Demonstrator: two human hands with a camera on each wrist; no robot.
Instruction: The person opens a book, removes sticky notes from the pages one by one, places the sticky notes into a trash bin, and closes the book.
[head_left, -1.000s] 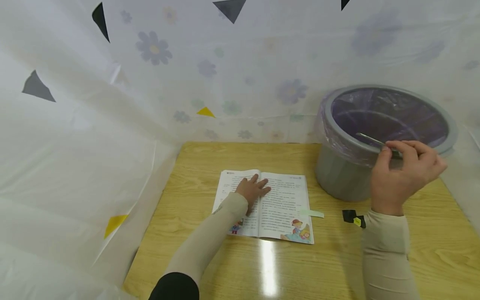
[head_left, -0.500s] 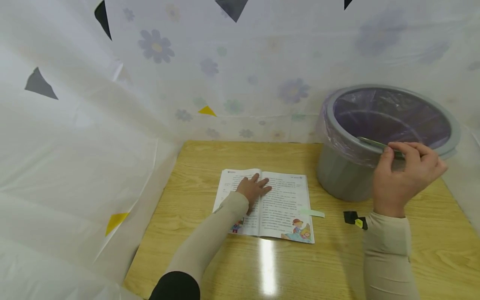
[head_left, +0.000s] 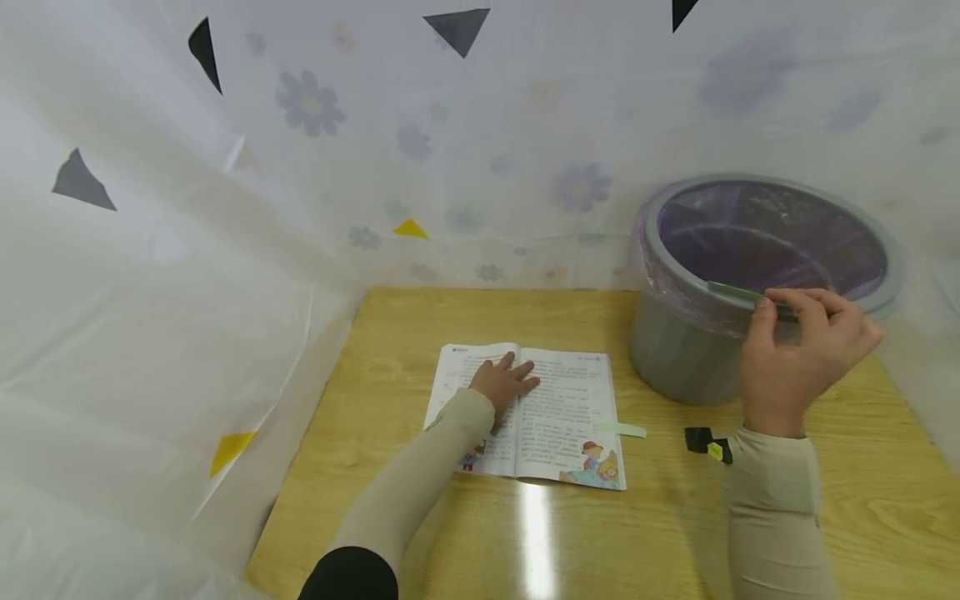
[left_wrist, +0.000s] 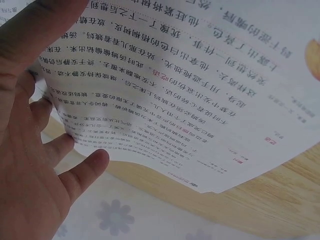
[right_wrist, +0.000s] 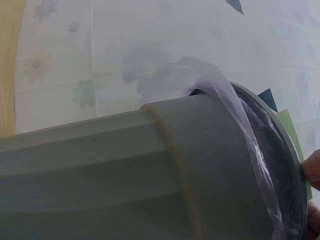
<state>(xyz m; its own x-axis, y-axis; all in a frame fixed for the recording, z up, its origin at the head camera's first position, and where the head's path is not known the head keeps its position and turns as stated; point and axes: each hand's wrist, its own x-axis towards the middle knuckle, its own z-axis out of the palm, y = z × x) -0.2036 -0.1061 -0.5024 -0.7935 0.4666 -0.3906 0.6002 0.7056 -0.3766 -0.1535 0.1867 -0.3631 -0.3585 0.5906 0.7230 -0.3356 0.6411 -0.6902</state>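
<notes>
My left hand (head_left: 504,382) lies with spread fingers on an open book (head_left: 562,408), over its left page and centre fold. In the left wrist view, the fingers (left_wrist: 87,172) rest along the printed page (left_wrist: 200,100). My right hand (head_left: 802,350) is raised at the near rim of the grey bin (head_left: 682,358), pinching a thin, flat light green strip (head_left: 731,291) between thumb and fingertips. The right wrist view shows this strip (right_wrist: 292,131) beyond the bin's rim, with only part of the hand (right_wrist: 314,170) visible. A pale green tab (head_left: 630,429) sticks out of the book's right edge.
A purple-tinted plastic bag (head_left: 660,275) lines the bin. Small black and yellow patches (head_left: 705,443) lie on the wooden table (head_left: 405,317) near the right wrist. Flower-patterned white sheeting (head_left: 487,125) surrounds the table at the back and left.
The green strip's free end has dipped a little and its flat side shows more. The left hand keeps its place on the book. The head view has shifted slightly.
</notes>
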